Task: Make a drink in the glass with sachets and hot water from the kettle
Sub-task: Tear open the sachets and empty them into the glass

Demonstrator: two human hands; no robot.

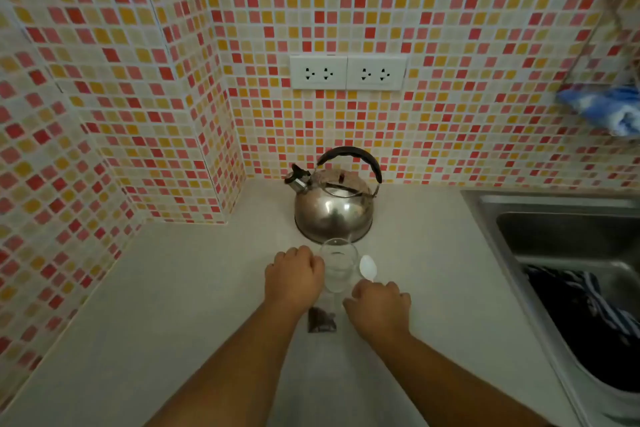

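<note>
A clear glass (338,263) stands upright on the pale countertop (180,305), just in front of a steel kettle (334,208) with a black handle. My left hand (294,276) wraps the glass from its left side. My right hand (379,308) is closed on the handle of a white plastic spoon (367,267), whose bowl points up beside the glass's right side. A dark sachet (322,319) lies flat on the counter between my wrists, below the glass. I cannot tell whether the glass holds anything.
A steel sink (554,229) is set into the counter on the right, with a dark striped cloth (585,319) in it. Mosaic-tiled walls close off the left and back. Two double sockets (348,73) sit on the back wall above the kettle.
</note>
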